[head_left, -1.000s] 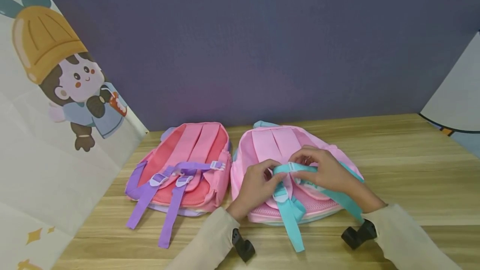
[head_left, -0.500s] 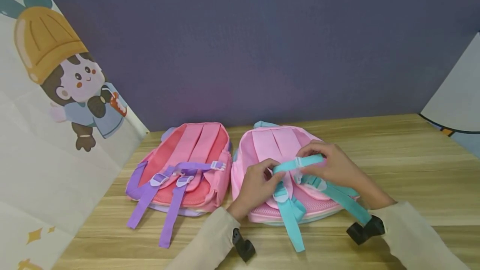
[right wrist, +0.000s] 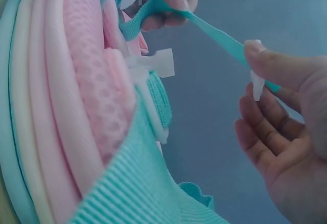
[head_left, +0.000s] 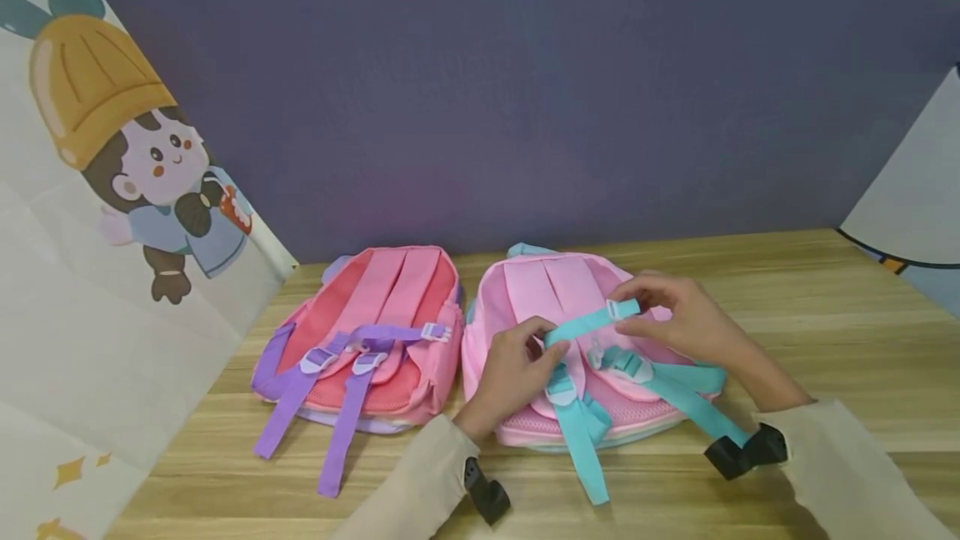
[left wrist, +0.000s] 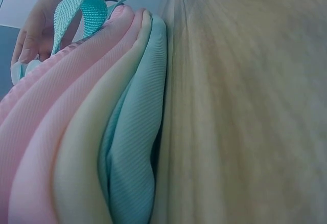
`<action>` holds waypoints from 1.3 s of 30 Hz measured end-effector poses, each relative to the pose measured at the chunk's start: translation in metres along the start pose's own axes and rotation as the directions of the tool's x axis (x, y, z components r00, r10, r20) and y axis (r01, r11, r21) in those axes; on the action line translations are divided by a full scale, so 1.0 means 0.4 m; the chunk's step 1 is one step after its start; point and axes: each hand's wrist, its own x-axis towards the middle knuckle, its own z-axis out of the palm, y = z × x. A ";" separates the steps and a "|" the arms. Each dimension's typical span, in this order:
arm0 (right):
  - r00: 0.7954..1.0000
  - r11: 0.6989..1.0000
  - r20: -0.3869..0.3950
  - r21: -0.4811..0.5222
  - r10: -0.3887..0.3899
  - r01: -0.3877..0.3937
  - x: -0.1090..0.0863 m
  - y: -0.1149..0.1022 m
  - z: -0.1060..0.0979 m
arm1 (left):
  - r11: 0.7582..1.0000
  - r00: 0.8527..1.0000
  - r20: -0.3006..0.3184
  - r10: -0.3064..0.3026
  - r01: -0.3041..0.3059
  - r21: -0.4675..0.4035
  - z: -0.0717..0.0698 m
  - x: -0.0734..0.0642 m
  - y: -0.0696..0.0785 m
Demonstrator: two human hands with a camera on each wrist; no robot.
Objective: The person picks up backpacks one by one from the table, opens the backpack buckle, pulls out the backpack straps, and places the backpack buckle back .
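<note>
A pink backpack [head_left: 525, 282] lies with its back panel up and its teal shoulder straps loose. My left hand [head_left: 517, 365] pinches the near end of a narrow teal strap [head_left: 581, 326], also seen in the right wrist view. At the other end, my right hand [head_left: 693, 319] pinches the strap by its white plastic buckle [right wrist: 258, 75], thumb on top and the other fingers spread below. The strap is drawn out between both hands, slanting up to the right. Below it a second white buckle part [right wrist: 163, 63] juts from the bag.
A coral-pink backpack [head_left: 375, 290] with purple straps lies to the left, side by side with the pink one. Both sit on a wood-grain table [head_left: 825, 340] before a dark wall [head_left: 525, 90]. A teal strap tail [head_left: 588, 465] hangs over the pink bag's front edge.
My right hand has moved right and slightly up, sliding the white buckle along toward the strap's far end. The left hand stays put. The second buckle part has come into sight.
</note>
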 end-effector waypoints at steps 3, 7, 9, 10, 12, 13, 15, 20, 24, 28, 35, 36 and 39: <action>1.000 0.999 -0.002 0.009 -0.031 0.031 0.001 0.005 -0.008 | 1.000 1.000 -0.001 -0.006 0.006 -0.003 0.001 0.000 0.000; 1.000 1.000 -0.020 0.022 -0.012 0.012 -0.002 0.006 -0.021 | 1.000 1.000 0.007 -0.004 0.004 0.001 0.002 -0.003 0.001; 0.999 0.999 -0.029 0.023 0.023 -0.022 -0.004 0.005 -0.028 | 1.000 1.000 0.014 -0.004 0.004 0.009 0.002 -0.004 0.001; 0.998 0.998 -0.031 0.030 0.047 -0.046 -0.005 0.005 -0.032 | 1.000 1.000 0.018 -0.005 0.004 0.011 0.002 -0.005 0.001; 0.995 0.996 -0.041 0.034 0.090 -0.088 -0.005 0.007 -0.041 | 1.000 1.000 0.025 -0.005 0.004 0.019 0.001 -0.006 0.001; 0.994 0.995 -0.047 0.029 0.101 -0.100 -0.005 0.008 -0.045 | 1.000 1.000 0.028 -0.004 0.004 0.021 0.001 -0.006 0.000; 0.992 0.993 -0.055 0.030 0.114 -0.113 -0.003 0.011 -0.053 | 1.000 0.999 0.033 0.000 -0.001 0.024 0.000 -0.004 -0.001; 0.991 0.992 -0.058 0.031 0.121 -0.120 0.001 0.018 -0.071 | 1.000 1.000 0.019 0.003 -0.003 0.006 -0.002 -0.001 -0.004; 0.983 0.986 -0.081 0.013 0.164 -0.164 -0.002 0.020 -0.082 | 1.000 0.999 -0.047 0.008 -0.007 0.028 -0.006 0.002 -0.005; 0.974 0.976 -0.072 -0.010 0.216 -0.217 -0.019 0.026 -0.084 | 0.980 0.989 -0.146 -0.035 0.062 0.190 -0.017 0.001 -0.001; 0.972 0.975 -0.113 -0.057 0.207 -0.214 -0.073 0.072 -0.105 | 0.911 0.964 -0.146 -0.223 0.260 0.319 -0.039 -0.002 0.007; 0.973 0.977 -0.117 -0.057 0.197 -0.205 -0.080 0.079 -0.108 | 0.915 0.963 -0.138 -0.231 0.263 0.304 -0.039 0.000 0.006; 0.979 0.983 -0.106 -0.032 0.175 -0.180 -0.095 0.094 -0.114 | 0.936 0.969 -0.115 -0.220 0.243 0.254 -0.036 0.006 0.001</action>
